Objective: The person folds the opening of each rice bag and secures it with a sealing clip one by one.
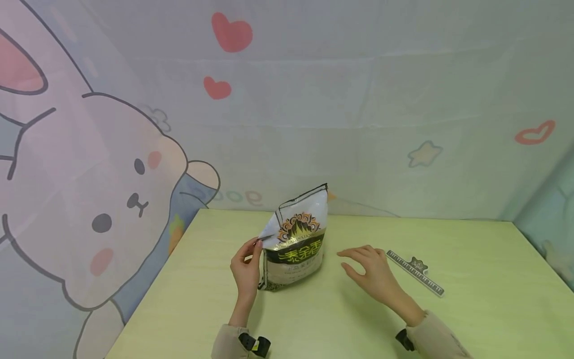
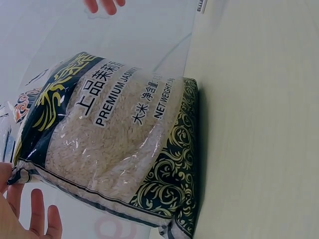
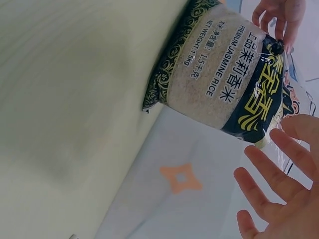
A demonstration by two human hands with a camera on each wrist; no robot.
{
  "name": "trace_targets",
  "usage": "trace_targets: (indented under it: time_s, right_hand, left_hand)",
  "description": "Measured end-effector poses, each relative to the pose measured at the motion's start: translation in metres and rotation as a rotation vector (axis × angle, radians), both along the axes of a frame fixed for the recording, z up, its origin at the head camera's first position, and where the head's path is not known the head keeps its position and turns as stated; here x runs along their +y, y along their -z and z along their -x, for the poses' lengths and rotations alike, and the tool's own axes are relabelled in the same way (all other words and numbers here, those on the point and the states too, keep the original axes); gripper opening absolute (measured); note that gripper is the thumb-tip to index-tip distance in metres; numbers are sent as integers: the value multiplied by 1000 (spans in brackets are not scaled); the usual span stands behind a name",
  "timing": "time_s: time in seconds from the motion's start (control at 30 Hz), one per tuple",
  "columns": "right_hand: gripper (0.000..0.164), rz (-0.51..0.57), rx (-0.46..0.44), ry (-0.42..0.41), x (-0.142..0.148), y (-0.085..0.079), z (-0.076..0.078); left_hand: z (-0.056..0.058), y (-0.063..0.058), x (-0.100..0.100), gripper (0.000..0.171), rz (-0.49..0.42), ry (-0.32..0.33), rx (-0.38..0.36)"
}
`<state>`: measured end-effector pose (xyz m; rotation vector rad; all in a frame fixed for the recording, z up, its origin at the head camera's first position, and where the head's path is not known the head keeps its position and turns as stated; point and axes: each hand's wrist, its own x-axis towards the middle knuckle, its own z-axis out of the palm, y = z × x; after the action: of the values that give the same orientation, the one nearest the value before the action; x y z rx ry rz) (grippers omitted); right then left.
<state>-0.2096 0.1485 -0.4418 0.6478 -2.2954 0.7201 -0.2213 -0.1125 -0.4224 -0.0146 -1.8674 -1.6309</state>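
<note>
A bag of jasmine rice [image 1: 295, 244] stands upright on the table, its white top slanting up to a point on the right. Clear plastic on the front shows the grains in the left wrist view. My left hand [image 1: 246, 267] pinches the bag's left side edge between thumb and forefinger, and the other fingers [image 2: 37, 211] are loosely bent below. To the right of the bag, my right hand [image 1: 369, 273] hovers with fingers spread and nothing in them. In the right wrist view its fingers [image 3: 264, 191] point toward the bag's side.
Right of my right hand, a long flat strip with a piano-key pattern [image 1: 415, 273] and a dark bear-shaped grip lies on the pale yellow table [image 1: 484, 299]. Behind the table hangs a cloth backdrop [image 1: 358, 99] printed with a rabbit and hearts.
</note>
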Motion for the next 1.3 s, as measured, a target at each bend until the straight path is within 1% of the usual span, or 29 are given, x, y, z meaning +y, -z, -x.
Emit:
trace_targets:
  time_s: [0.23,0.53,0.67,0.93,1.13,1.3]
  right_hand:
    - [23,-23,-62,6,8,1,-4]
    - [20,-21,-61,16,26,-2,-4]
    - [20,-20,-46,16,36,2,-2]
    - [22,-52,41,16,52,7,1]
    - [22,-86,41,66,66,4,-1]
    - [22,-113,50,85,75,1,-1]
  left_hand:
    - [0,1,-1,19,8,4,2]
    - [1,1,-2,19,9,4,-8]
    - [1,1,-3,19,12,6,-9]
    - [3,3,-2,18,-2,7,0]
    - [3,3,-2,17,1,16,7]
    - [1,1,-3,17,19,15,9]
